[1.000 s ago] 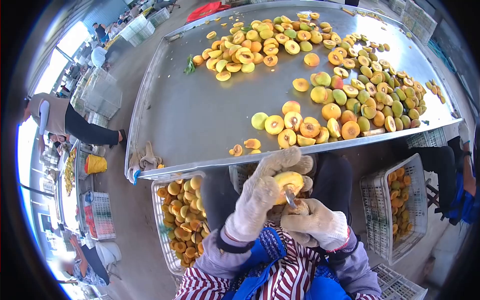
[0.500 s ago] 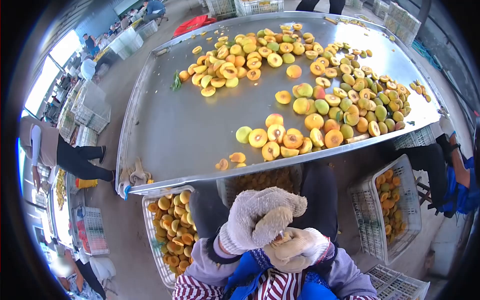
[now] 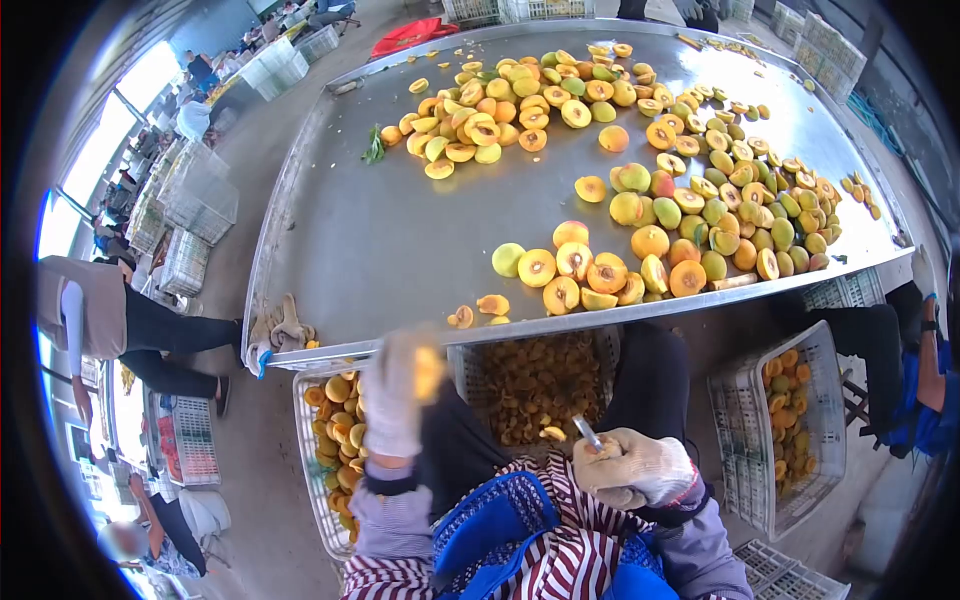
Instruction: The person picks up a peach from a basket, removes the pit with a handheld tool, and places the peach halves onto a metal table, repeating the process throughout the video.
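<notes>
Head: peach (image 3: pixel 428 372) left, knife (image 3: pixel 588 433) right

No text, label, brand or number can be read anywhere (crates and table bear no legible marks).

The gloved left hand (image 3: pixel 393 400), blurred, holds a yellow peach piece (image 3: pixel 428 372), with a crate (image 3: pixel 320 490) of peaches just left of the grip. The gloved right hand (image 3: pixel 630 466) grips a blade (image 3: pixel 588 433). Between both grips sits a basket (image 3: pixel 465 368) of cut fruit. Beyond them is a steel table (image 3: pixel 400 240).
</notes>
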The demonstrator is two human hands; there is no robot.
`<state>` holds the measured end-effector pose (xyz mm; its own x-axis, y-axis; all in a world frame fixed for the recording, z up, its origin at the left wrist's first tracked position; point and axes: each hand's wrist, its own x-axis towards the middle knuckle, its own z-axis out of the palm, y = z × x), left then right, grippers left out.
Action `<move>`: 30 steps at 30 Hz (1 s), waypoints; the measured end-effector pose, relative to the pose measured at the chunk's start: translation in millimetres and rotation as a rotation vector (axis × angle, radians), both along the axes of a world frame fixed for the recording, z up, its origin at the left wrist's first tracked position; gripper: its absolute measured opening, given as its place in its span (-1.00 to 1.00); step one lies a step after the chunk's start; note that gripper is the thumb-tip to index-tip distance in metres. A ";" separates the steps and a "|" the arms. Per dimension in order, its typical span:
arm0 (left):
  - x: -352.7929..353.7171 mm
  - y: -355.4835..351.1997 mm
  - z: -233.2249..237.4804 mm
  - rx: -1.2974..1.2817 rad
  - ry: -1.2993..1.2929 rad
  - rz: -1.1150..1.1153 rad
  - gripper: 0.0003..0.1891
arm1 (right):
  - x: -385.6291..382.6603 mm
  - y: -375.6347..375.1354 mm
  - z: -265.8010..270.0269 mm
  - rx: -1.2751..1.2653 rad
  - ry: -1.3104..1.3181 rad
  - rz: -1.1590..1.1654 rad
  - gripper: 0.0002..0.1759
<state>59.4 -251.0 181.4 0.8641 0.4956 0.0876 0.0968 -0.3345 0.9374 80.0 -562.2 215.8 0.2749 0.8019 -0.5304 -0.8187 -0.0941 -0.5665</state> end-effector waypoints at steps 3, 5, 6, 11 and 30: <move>-13.0 54.3 -4.7 0.695 0.345 0.026 -0.65 | 3.7 -0.2 -12.6 -0.033 0.026 0.046 -0.76; -5.6 56.0 -18.7 1.082 0.211 0.025 -0.73 | 6.7 19.5 -4.0 -0.029 -0.099 0.154 -0.65; 9.0 54.0 -21.3 0.841 0.180 -0.087 -0.69 | 4.8 30.7 3.3 -0.049 -0.156 0.161 -0.65; 90.7 23.1 -40.4 0.746 0.533 -0.187 -0.58 | 4.8 37.0 1.1 -0.079 -0.246 0.120 -0.66; 89.1 -25.5 -30.8 0.226 -0.075 -0.990 -0.82 | 26.5 3.3 -16.1 -0.439 -0.254 -0.394 -0.73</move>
<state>148.6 -276.4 150.6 0.8657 -0.4738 0.1618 -0.3762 -0.4023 0.8346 106.5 -558.9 199.6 0.6654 0.3376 -0.6658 -0.6842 -0.0810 -0.7248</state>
